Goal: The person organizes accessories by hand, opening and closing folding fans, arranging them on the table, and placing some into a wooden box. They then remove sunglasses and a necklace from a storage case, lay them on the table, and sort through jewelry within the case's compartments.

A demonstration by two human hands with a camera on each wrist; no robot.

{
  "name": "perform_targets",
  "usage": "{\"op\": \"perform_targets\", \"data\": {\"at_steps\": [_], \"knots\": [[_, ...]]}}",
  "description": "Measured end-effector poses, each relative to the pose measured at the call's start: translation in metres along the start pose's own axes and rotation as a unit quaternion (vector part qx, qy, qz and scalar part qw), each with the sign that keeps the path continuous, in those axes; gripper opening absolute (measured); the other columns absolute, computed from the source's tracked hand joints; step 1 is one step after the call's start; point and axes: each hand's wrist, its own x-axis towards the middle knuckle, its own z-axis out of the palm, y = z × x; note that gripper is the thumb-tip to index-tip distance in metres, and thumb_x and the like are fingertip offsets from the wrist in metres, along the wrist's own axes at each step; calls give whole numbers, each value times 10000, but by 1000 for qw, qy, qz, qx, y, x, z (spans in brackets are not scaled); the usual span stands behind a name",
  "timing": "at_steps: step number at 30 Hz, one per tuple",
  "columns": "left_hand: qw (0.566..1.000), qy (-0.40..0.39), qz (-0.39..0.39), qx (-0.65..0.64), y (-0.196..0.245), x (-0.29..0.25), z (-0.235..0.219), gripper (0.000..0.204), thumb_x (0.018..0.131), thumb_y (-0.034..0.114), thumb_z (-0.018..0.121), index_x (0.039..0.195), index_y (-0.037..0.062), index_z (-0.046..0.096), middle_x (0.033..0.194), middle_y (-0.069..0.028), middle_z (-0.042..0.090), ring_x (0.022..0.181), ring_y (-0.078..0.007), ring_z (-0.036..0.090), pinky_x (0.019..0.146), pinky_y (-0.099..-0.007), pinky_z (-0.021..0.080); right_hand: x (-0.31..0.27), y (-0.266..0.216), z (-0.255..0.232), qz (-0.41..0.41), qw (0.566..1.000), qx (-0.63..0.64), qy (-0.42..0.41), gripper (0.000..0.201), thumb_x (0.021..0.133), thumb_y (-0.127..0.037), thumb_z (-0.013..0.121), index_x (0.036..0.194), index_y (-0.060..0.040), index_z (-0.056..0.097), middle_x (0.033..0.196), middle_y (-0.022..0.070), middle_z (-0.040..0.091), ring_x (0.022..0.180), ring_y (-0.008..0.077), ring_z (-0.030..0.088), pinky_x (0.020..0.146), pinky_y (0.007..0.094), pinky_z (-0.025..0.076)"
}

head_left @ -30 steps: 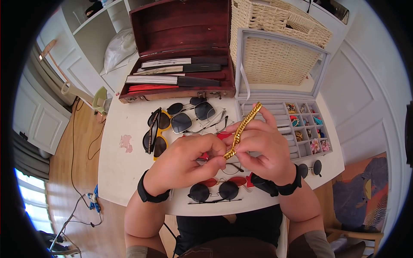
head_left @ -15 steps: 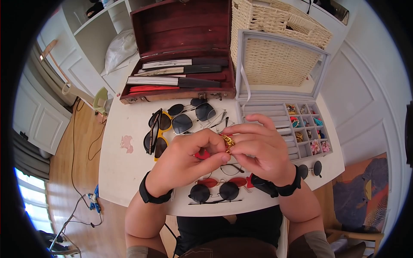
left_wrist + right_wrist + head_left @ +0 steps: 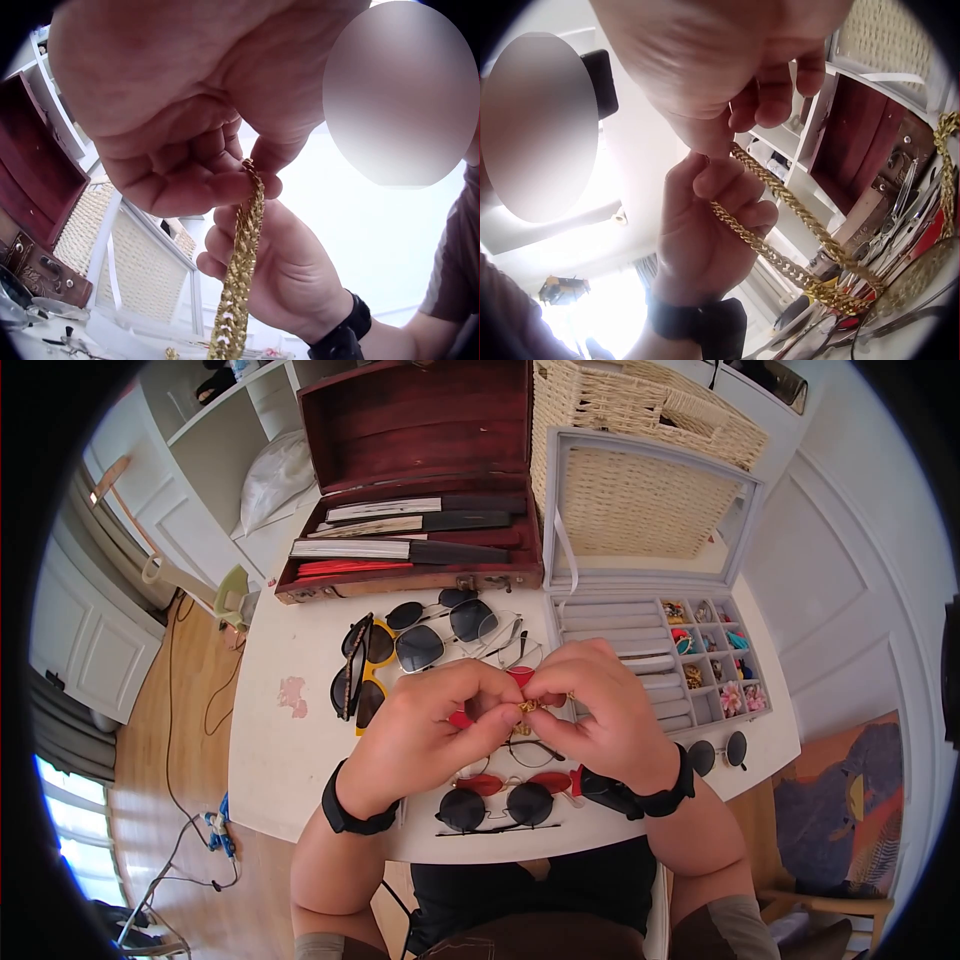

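Note:
Between thumb and forefinger, my left hand (image 3: 425, 725) pinches one end of a gold chain (image 3: 238, 281). My right hand (image 3: 622, 715) pinches the other end, fingertips right against the left ones. In the right wrist view the two strands of the gold chain (image 3: 791, 199) drop from the fingers in a loop towards the table. Most of the chain is hidden under the hands in the head view. Below them lie thin-framed glasses (image 3: 535, 753), red-lensed glasses (image 3: 484, 786) and round dark sunglasses (image 3: 530, 804).
Left of the hands are yellow-framed sunglasses (image 3: 371, 698) and square dark sunglasses (image 3: 420, 649). An open red-brown case (image 3: 415, 440) with upright books stands behind. At right is an open grey jewelry box (image 3: 615, 622) of rings and trinkets, before a wicker basket (image 3: 650, 405).
The gold chain, stretched upward along the right hand earlier, has dropped below the fingers. My right hand has turned and brought its fingertips against the left; the left has barely moved.

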Motion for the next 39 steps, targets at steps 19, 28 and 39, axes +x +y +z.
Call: {"op": "perform_targets", "data": {"at_steps": [19, 28, 39], "knots": [[999, 20, 16, -25, -5, -3, -1, 100, 967, 70, 628, 1032, -5, 644, 842, -38, 676, 745, -85, 582, 691, -240, 494, -8, 8, 5, 88, 940, 330, -11, 155, 923, -49, 694, 1054, -19, 617, 983, 55, 630, 863, 119, 619, 807, 268, 516], [993, 95, 50, -51, -18, -4, -1, 95, 988, 63, 613, 1063, 4, 608, 906, -23, 630, 774, -69, 551, 712, -221, 464, -5, -1, -7, 152, 960, 232, -30, 253, 901, -43, 726, 1133, -14, 630, 919, 34, 675, 795, 56, 613, 697, 219, 499], [931, 275, 119, -209, -28, 5, -20, 85, 1019, 72, 550, 1087, 22, 551, 870, -2, 538, 663, -42, 476, 576, -221, 433, -3, 17, -30, 168, 922, 339, 79, 268, 928, -15, 663, 1188, -7, 599, 775, -11, 585, 632, 20, 487, 596, 198, 403]]}}
